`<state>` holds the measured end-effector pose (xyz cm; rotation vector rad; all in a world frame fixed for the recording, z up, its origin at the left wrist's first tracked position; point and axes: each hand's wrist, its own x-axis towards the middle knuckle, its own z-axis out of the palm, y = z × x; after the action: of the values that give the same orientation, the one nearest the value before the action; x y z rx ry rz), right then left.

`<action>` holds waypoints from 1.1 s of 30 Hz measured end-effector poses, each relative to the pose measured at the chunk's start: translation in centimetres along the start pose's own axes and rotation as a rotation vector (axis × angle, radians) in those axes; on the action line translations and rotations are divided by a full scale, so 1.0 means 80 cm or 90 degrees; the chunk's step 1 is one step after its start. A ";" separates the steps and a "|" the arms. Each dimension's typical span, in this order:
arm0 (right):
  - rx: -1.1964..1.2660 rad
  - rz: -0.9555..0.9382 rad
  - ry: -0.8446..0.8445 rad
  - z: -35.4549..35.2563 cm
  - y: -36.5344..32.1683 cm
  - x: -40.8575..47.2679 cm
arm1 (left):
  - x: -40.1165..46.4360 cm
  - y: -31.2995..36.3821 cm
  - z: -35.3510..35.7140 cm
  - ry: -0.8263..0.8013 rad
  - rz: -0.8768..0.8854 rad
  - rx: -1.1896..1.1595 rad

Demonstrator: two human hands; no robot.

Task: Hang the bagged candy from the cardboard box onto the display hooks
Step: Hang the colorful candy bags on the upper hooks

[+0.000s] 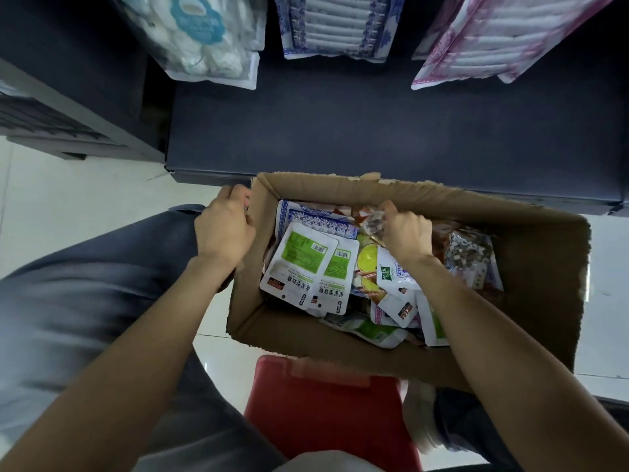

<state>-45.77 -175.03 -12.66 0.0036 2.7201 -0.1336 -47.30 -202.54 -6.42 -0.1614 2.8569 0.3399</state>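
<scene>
Dark shelf base ahead: left hand grips brown cardboard box far-left corner, right hand pinching clear crinkly candy bag; lift straight, don't snag neighbours.

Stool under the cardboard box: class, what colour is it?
Red. The stool shows best in the head view, below the box.

The place was a shop aisle. Sealed retail bags hung in rows at twelve o'clock against a dark display rack, whose base shelf ran across the view. A cardboard box of assorted printed snack packets, some showing barcodes, sat at five o'clock on a glossy pale tiled floor.
</scene>
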 end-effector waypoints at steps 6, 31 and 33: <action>0.453 0.200 0.153 -0.071 0.010 -0.079 | -0.031 0.060 -0.022 -0.051 0.118 -0.192; 0.839 0.141 0.384 -0.224 0.041 -0.238 | -0.135 0.239 -0.125 -0.144 0.111 -0.762; 0.835 0.093 0.377 -0.224 0.031 -0.242 | -0.135 0.232 -0.132 -0.092 0.106 -0.746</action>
<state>-35.32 -170.50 11.26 0.6874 2.5635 -2.0522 -42.06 -186.32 10.43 -0.0937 2.1575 1.8927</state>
